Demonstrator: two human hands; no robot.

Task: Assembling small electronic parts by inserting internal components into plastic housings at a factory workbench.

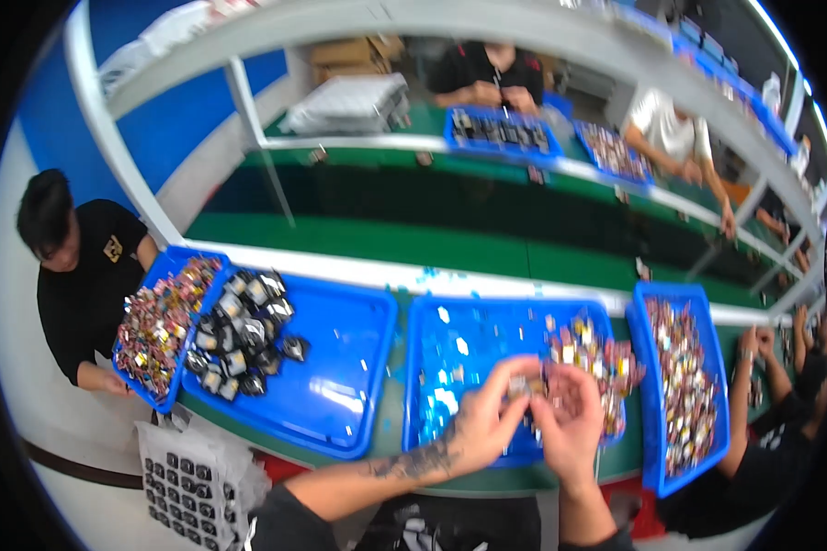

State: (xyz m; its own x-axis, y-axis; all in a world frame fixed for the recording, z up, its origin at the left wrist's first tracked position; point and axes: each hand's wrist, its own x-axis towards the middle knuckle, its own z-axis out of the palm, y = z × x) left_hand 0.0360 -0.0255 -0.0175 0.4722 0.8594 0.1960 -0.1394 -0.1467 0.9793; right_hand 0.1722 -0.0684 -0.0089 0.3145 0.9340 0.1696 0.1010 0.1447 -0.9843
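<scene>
Both my hands are together over a blue tray (417, 367), their fingers curled in. My left hand (489, 413), at the end of a tattooed forearm, pinches a small part whose kind is blurred. Against it, my right hand (574, 418) closes round something small and pinkish that I cannot make out, partly hidden by the fingers. Under and beyond the right hand lies a heap of small pink, white and yellow parts (586, 342). Small bright blue pieces (441, 404) are scattered in the tray's left side.
A blue tray (345, 367) holding black square pieces (239, 335) stands left. Another person (92, 275) holds a parts-filled tray (164, 321). A full blue tray (685, 386) stands right. A green conveyor belt (413, 211) runs behind a white rail. Other people sit opposite and right.
</scene>
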